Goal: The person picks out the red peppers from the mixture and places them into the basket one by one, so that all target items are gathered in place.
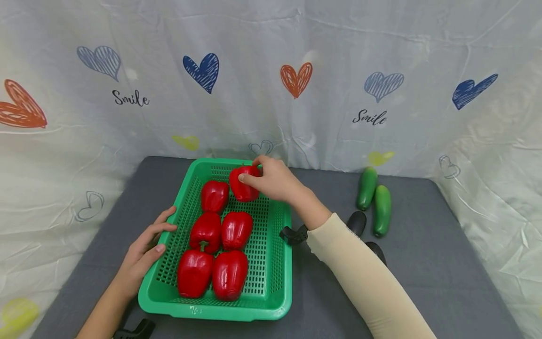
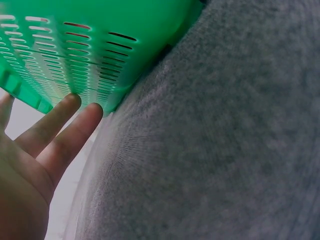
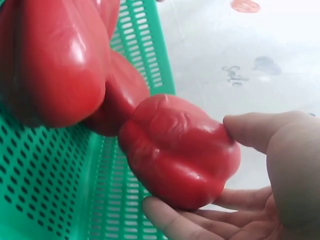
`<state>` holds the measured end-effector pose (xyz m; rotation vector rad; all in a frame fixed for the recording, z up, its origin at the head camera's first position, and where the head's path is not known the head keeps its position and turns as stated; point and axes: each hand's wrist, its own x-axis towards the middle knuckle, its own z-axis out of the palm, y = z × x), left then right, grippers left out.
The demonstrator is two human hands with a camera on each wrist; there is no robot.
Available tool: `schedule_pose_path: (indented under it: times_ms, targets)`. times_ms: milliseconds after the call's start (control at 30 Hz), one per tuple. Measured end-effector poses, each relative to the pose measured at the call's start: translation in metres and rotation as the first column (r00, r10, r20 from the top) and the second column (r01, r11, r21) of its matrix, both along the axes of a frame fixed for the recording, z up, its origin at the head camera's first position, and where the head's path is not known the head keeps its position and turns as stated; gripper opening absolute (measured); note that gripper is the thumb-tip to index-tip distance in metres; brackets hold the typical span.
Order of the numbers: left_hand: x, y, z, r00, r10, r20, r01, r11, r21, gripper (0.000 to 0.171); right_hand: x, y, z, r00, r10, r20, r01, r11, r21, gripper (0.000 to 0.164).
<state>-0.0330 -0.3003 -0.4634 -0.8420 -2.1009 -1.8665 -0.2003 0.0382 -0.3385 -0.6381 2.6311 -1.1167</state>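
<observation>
My right hand (image 1: pixel 273 179) holds a red bell pepper (image 1: pixel 244 186) between thumb and fingers at the far right of a green plastic basket (image 1: pixel 288 263). In the right wrist view the held pepper (image 3: pixel 180 150) shows its lobed end, with the thumb on one side and fingers beneath. Several more red bell peppers (image 1: pixel 230 275) lie inside, toward the left and near part. My left hand (image 1: pixel 144 249) rests at the basket's left rim. Its fingers (image 2: pixel 75 142) look straight in the left wrist view, their tips against the slotted outer wall (image 2: pixel 100 45).
Right of the basket, two green cucumbers (image 1: pixel 383 212) lie on the grey tabletop (image 1: pixel 432 263). Two dark eggplants (image 1: pixel 357 222) are nearer, partly hidden by the right sleeve (image 1: pixel 360 278). A white curtain (image 1: pixel 254 37) printed with hearts hangs behind the table.
</observation>
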Motion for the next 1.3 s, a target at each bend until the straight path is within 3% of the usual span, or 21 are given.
schedule_pose_path:
  times_ms: [467, 600, 733, 1067, 1300]
  targets:
    - [0.001, -0.001, 0.000, 1.000, 0.016, 0.004, -0.016, 1.000, -0.014, 0.046, 0.004, -0.015, -0.014, 0.998, -0.051, 0.027, 0.050, 0.997, 0.054, 0.060]
    - [0.002, -0.001, 0.001, 1.000, 0.025, 0.014, -0.024, 0.999, -0.024, 0.046, 0.005, -0.019, -0.019, 0.998, -0.057, 0.011, 0.056, 0.994, 0.089, 0.046]
    - [0.002, 0.000, 0.003, 0.999, 0.031, 0.023, -0.030, 0.999, -0.032, 0.045, 0.006, -0.023, -0.023, 0.998, -0.052, 0.025, 0.048, 0.991, 0.128, 0.039]
    - [0.002, 0.000, 0.002, 1.000, 0.026, 0.009, -0.025, 0.999, -0.027, 0.045, 0.004, -0.026, -0.030, 0.995, -0.026, 0.092, 0.004, 0.973, 0.229, 0.041]
    - [0.002, 0.000, 0.002, 1.000, 0.020, 0.014, -0.019, 1.000, -0.024, 0.045, -0.006, -0.027, -0.044, 0.994, -0.005, 0.112, -0.020, 0.974, 0.224, 0.036]
